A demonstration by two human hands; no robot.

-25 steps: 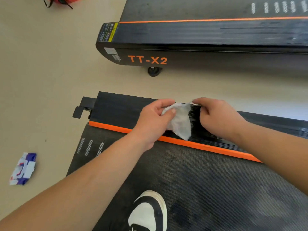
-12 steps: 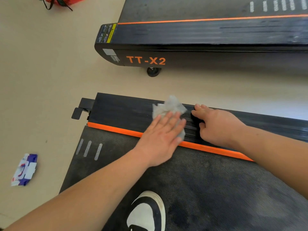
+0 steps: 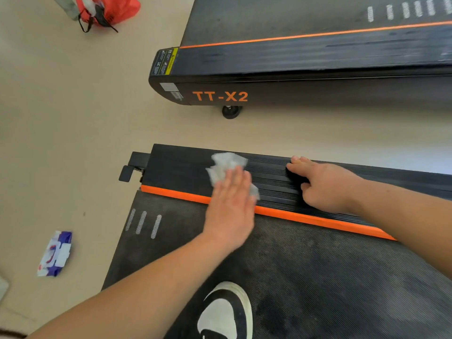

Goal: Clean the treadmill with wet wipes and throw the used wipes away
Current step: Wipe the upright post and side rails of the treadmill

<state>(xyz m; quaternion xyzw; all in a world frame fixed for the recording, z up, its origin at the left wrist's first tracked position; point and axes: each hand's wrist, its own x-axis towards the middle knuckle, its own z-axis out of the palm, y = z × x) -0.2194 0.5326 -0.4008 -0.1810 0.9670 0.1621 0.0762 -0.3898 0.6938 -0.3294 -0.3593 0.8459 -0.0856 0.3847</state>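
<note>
Pressing a white wet wipe flat under the straight-fingered left hand on the ribbed side rail of the treadmill, centre frame. Resting the right hand on that rail further right, fingers loosely bent, holding nothing.

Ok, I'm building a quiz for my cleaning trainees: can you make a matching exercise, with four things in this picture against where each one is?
Things:
1. wet wipe
2. wipes pack
3. red bag
4. shoe

Places:
A. on the treadmill belt
B. on the floor, far top left
C. under the left hand on the side rail
D. on the floor, left of the belt

Pairs: 1-C, 2-D, 3-B, 4-A.
</note>
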